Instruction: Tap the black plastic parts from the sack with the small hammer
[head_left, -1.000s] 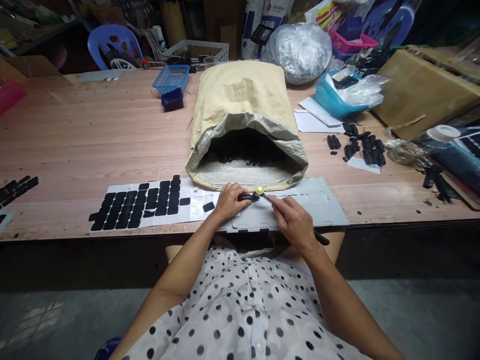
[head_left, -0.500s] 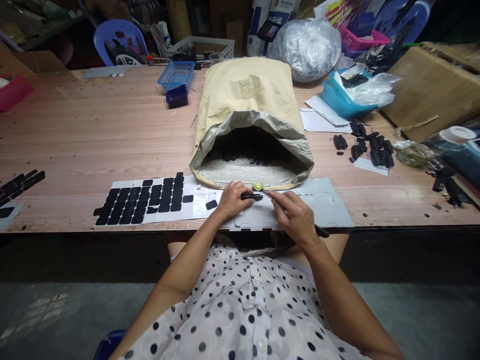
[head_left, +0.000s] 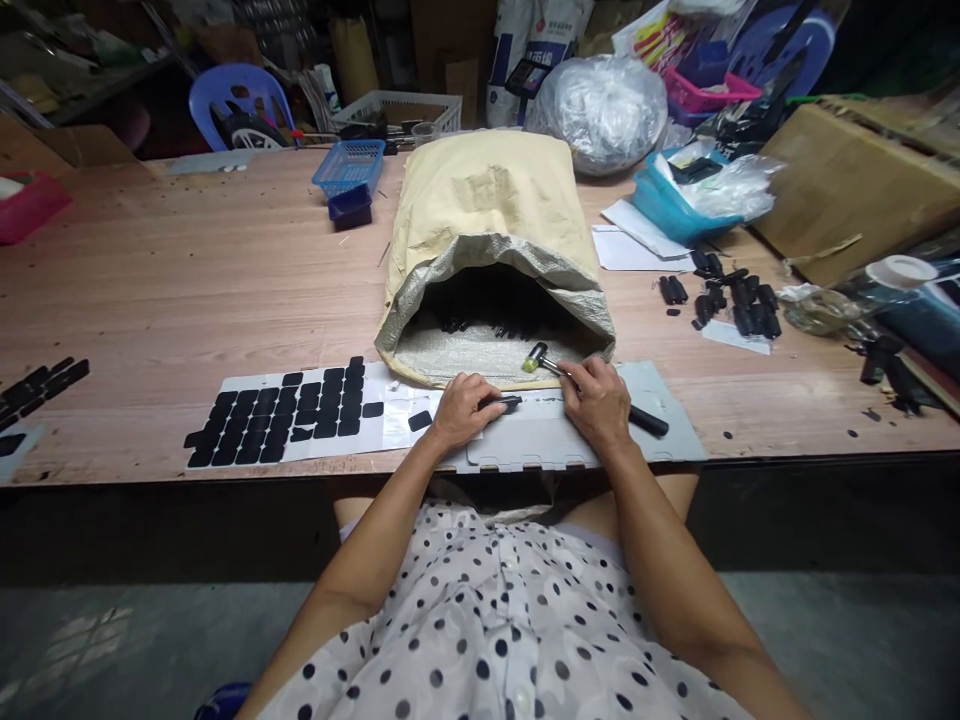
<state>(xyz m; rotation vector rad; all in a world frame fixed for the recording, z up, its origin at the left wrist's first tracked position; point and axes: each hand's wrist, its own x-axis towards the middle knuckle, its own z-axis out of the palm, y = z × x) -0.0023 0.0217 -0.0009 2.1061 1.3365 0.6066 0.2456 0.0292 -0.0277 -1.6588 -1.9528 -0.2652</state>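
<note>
Blk pc [head_left: 511, 402] in L hand [head_left: 461, 410], nr hammer [head_left: 535, 359].

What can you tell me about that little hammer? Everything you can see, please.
The hammer has a small head, yellow-green at one end and dark at the other, a shiny, metal-looking shaft and a black handle. The right hand grips it partway along, hiding part of it. It slants across the view, its head before the open mouth of the sack. Whether the head touches the sack is unclear.
</note>
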